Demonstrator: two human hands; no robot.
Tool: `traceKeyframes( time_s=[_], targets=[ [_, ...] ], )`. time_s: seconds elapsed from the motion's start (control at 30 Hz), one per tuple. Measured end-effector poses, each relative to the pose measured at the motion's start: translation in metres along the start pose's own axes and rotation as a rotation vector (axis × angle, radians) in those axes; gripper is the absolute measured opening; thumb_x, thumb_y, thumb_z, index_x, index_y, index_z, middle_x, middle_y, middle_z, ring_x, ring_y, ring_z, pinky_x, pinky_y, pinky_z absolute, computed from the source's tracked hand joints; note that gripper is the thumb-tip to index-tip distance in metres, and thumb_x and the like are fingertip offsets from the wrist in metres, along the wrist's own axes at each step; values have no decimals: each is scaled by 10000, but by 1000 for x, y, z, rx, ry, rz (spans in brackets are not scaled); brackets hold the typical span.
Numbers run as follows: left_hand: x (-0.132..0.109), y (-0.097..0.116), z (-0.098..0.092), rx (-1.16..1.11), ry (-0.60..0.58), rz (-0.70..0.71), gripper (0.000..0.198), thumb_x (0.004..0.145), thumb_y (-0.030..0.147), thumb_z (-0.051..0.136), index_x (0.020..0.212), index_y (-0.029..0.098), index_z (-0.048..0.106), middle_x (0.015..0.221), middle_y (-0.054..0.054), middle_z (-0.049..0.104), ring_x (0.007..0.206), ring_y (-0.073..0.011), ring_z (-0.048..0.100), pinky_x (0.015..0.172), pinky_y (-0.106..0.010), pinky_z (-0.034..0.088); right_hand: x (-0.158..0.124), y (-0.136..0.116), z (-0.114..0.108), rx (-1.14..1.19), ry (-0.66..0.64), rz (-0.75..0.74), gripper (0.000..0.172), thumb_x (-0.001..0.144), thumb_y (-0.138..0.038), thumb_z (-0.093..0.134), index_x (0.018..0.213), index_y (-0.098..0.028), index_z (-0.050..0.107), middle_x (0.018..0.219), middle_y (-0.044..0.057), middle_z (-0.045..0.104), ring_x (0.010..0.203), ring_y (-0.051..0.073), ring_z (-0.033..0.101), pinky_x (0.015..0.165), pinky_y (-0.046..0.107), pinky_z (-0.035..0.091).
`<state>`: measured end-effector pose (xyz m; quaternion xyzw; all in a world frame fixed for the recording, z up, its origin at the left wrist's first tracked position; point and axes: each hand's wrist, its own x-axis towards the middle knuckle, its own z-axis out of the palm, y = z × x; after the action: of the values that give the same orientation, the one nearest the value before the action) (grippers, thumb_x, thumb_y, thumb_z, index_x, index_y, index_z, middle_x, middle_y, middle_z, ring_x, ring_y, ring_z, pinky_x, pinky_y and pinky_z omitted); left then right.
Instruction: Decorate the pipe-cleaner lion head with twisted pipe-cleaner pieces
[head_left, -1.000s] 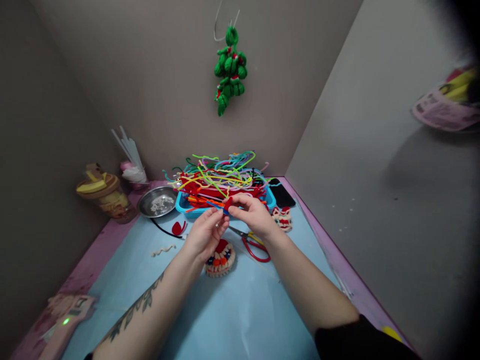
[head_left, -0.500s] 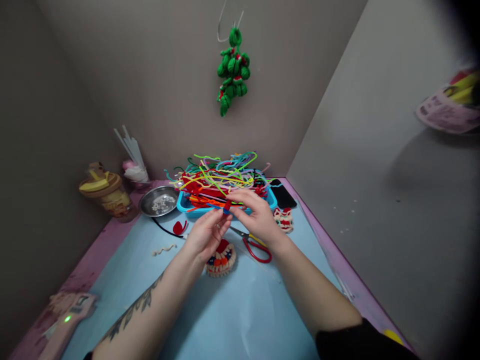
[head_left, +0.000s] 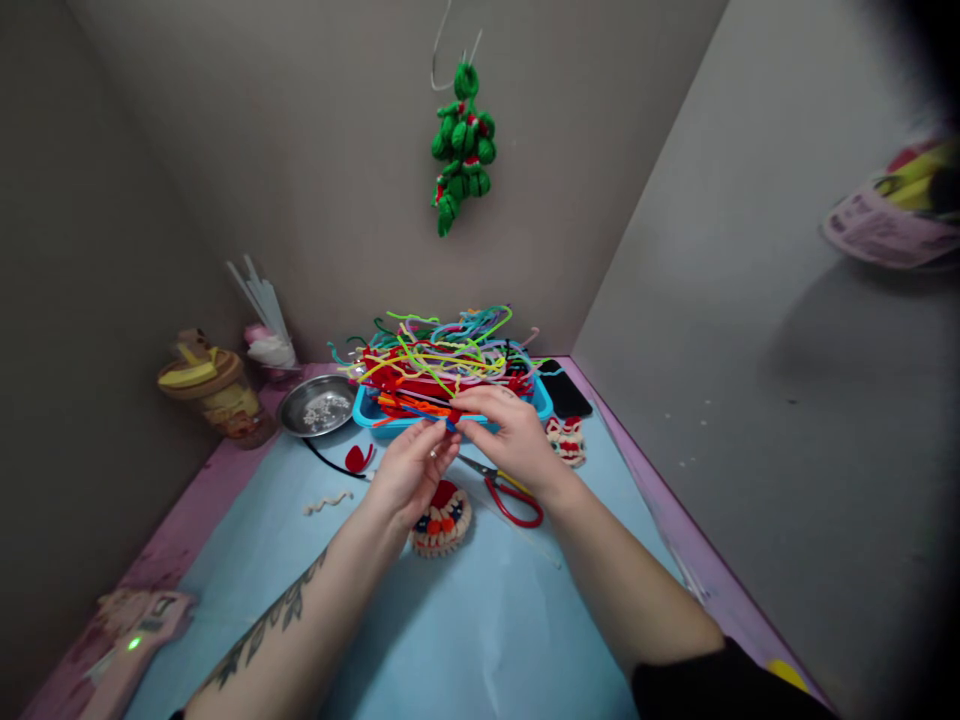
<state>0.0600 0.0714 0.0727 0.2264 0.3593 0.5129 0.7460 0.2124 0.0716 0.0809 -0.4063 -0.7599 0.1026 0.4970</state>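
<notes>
My left hand [head_left: 411, 472] and my right hand [head_left: 504, 436] meet above the blue mat, fingertips pinched together on a small red and blue pipe-cleaner piece [head_left: 451, 418]. Just below the hands lies a round woven pipe-cleaner piece [head_left: 442, 520] with red, blue and cream colours. Behind the hands a blue tray [head_left: 540, 397] is heaped with pipe cleaners [head_left: 439, 352] of many colours.
Red-handled scissors [head_left: 508, 495] lie right of the woven piece, with another small woven piece [head_left: 566, 438] and a black phone [head_left: 563, 391] beyond. A metal dish [head_left: 317, 406], a jar [head_left: 216, 391], a red scrap [head_left: 358, 457] and a cream strip [head_left: 327, 500] sit left. A green ornament [head_left: 461, 145] hangs on the wall.
Both hands stay pinched together on the small piece, with only slight finger shifts. The red part now shows less between the fingertips.
</notes>
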Motion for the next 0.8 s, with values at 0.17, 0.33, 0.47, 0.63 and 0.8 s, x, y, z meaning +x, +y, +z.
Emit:
traceKeyframes(
  time_s=[0.17, 0.33, 0.47, 0.63, 0.8],
  targets=[
    [-1, 1, 3, 2, 17, 12, 93, 748, 87, 682, 673, 121, 638, 666, 2, 644, 625, -72, 639, 621, -153, 538, -1, -1, 0, -34, -10, -19, 247, 849, -180, 570, 1050, -242, 698, 1061, 72, 703, 1026, 208, 628, 913, 385, 482],
    [-1, 1, 4, 6, 14, 10, 78, 737, 89, 697, 685, 121, 648, 662, -2, 650, 613, -71, 635, 613, -149, 542, 0, 0, 0, -69, -11, -48, 228, 864, -197, 562, 1042, -243, 697, 1057, 63, 707, 1023, 202, 628, 911, 372, 475],
    [0, 0, 2, 0, 5, 7, 53, 737, 88, 697, 715, 115, 657, 672, -7, 659, 614, -73, 639, 608, -149, 546, 0, -1, 0, -61, -10, -57, 218, 861, -185, 567, 1028, -223, 702, 1049, 74, 711, 1021, 205, 628, 917, 374, 468],
    [0, 2, 1, 2, -18, 30, 115, 694, 105, 736, 750, 117, 636, 692, -2, 660, 620, -77, 640, 617, -156, 541, 1, -1, 1, 88, 9, 93, 323, 837, -206, 589, 1155, -238, 636, 1162, 69, 660, 1030, 196, 612, 903, 360, 480],
    [0, 2, 1, 57, -64, 167, 309, 631, 181, 802, 843, 152, 578, 742, 9, 671, 677, -96, 649, 674, -197, 533, 3, 0, 4, 389, 4, 423, 338, 777, -320, 642, 1079, -170, 627, 1042, 84, 659, 885, 179, 618, 779, 320, 507]
  ],
)
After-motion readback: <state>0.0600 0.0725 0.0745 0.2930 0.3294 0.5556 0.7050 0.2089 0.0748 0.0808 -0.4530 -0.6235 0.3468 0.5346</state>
